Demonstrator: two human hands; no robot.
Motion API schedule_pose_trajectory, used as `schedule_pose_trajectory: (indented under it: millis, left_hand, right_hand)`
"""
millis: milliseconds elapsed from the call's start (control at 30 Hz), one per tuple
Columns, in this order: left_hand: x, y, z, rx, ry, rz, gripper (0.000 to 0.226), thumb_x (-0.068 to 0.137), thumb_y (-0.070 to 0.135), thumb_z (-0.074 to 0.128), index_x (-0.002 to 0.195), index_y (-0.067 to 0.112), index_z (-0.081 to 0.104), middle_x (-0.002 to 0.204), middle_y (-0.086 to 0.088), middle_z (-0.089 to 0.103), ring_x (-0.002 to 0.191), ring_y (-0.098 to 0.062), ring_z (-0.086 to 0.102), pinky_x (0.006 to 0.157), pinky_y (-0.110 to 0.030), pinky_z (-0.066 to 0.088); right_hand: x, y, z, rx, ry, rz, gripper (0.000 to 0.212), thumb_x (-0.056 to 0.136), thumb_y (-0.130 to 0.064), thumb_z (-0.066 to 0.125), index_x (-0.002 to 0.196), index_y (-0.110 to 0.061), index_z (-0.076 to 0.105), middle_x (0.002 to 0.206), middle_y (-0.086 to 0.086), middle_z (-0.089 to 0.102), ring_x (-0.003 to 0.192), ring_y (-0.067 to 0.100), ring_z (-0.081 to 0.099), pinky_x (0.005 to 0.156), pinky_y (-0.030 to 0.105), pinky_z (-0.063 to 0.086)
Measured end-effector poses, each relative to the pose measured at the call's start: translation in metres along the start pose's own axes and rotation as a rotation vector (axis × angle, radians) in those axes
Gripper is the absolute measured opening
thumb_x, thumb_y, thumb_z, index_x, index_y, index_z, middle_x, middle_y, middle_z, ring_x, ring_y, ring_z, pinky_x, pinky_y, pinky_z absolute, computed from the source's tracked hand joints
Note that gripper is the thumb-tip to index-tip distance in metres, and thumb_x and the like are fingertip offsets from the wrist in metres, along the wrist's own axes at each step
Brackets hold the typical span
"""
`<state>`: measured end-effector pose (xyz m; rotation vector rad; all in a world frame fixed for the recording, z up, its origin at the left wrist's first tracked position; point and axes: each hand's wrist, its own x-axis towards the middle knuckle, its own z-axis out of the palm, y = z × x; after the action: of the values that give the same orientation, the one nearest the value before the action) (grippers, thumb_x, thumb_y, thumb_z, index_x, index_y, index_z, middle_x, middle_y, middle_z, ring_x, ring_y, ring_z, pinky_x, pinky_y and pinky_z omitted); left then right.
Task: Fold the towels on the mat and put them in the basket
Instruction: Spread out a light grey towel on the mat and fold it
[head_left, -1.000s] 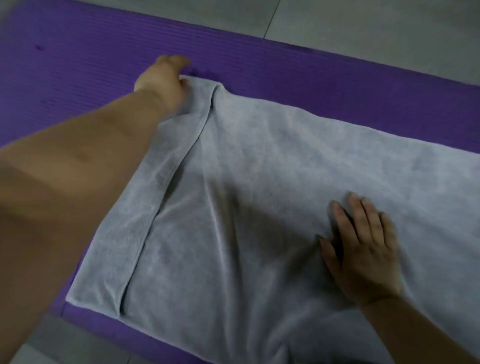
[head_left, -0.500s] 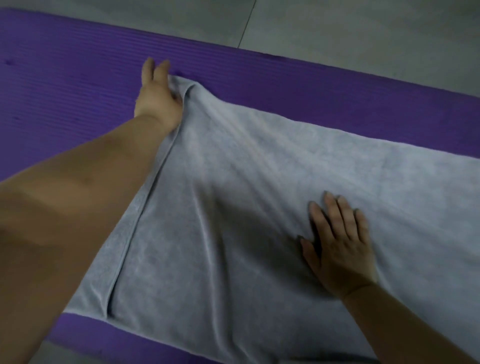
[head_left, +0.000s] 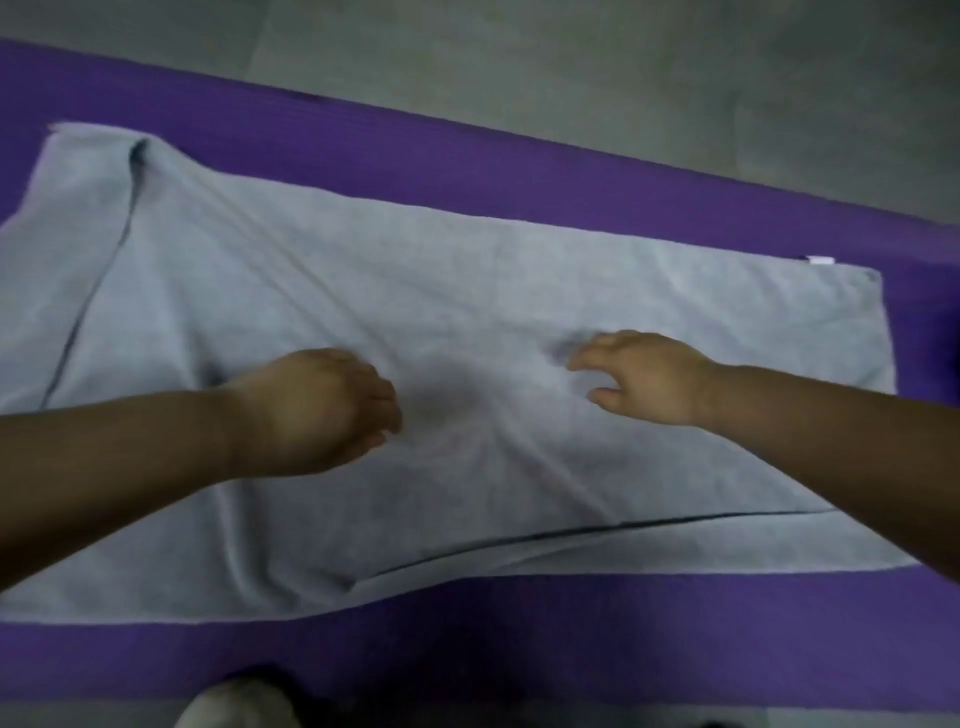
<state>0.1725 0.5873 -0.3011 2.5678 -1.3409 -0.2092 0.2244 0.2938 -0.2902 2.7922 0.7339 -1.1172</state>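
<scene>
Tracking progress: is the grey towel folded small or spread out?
Spread out along the mat; the towel shows only overlapped near and left edges.

floor: grey tile | purple mat on it | grey towel spread on mat

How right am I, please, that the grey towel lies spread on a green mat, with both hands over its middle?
Not quite: the head view shows the mat is purple, not green. The grey towel does lie spread on it, with the left hand and right hand over its middle.
</scene>
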Motion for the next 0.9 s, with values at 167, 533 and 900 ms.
schedule_pose_trajectory:
  millis: [167, 533, 900]
  left_hand:
    - [0.076, 0.045, -0.007, 0.016, -0.098, 0.156, 0.034, 0.076, 0.035, 0.037, 0.058, 0.024, 0.064, 0.055, 0.01, 0.059, 0.045, -0.012, 0.057, 0.044, -0.015, 0.047]
    - [0.15, 0.188, 0.11, -0.391, -0.21, -0.382, 0.029, 0.09, 0.036, 0.05, 0.116, 0.025, 0.051, 0.114, 0.01, 0.055, 0.107, -0.01, 0.053, 0.082, -0.023, 0.041]
    - [0.164, 0.19, 0.097, -0.435, -0.113, -0.032, 0.024, 0.066, 0.036, 0.042, 0.064, 0.031, 0.066, 0.057, 0.017, 0.055, 0.054, 0.001, 0.05, 0.046, -0.009, 0.032]
  right_hand:
    - [-0.098, 0.098, 0.079, 0.373, 0.247, 0.436, 0.033, 0.088, -0.008, 0.054, 0.121, -0.005, 0.058, 0.129, 0.014, 0.055, 0.119, 0.028, 0.052, 0.1, 0.028, 0.033]
    - [-0.155, 0.171, 0.189, 0.987, 0.729, 1.362, 0.045, 0.082, -0.036, 0.06, 0.099, 0.005, 0.062, 0.108, 0.025, 0.062, 0.105, 0.037, 0.057, 0.082, 0.036, 0.043]
    - [-0.213, 0.157, 0.201, 1.036, 1.124, 1.482, 0.024, 0.086, -0.012, 0.055, 0.068, -0.016, 0.04, 0.067, 0.004, 0.044, 0.079, 0.02, 0.043, 0.07, 0.026, 0.033]
